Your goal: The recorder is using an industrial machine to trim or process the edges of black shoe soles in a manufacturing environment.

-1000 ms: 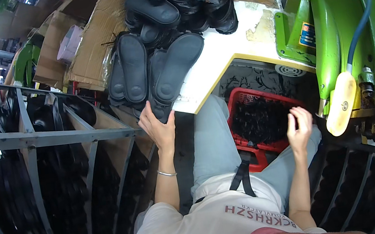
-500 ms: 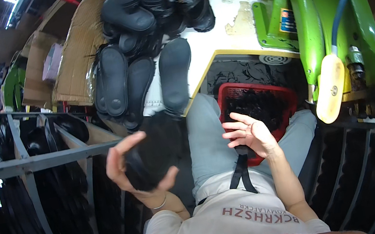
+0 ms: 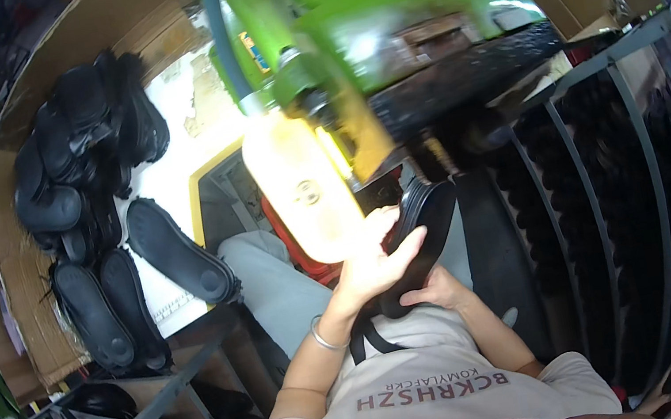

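Note:
Both my hands grip one black shoe sole [image 3: 438, 223], which stands tilted under the head of the green machine [image 3: 446, 19]. My left hand [image 3: 370, 264], with a bracelet at its wrist, is closed on the sole's left side, thumb across it. Around the lower end, my right hand [image 3: 439, 288] is closed too, its fingers partly hidden behind the sole. Just beside my left hand glows a bright yellow lamp [image 3: 302, 184] on a blue cable. The contact between sole and machine is too dark to tell.
Left, a white worktable with a yellow edge [image 3: 197, 207] bears a pile of black soles [image 3: 82, 119] and several single ones [image 3: 176, 246], backed by cardboard [image 3: 25, 309]. A red basket [image 3: 291, 240] sits behind the lamp. Metal racks [image 3: 587, 183] of dark items flank both sides.
My view has swung right toward the machine. The black sole has come from the left side to under the machine head, and my right hand, open before, now grips it too.

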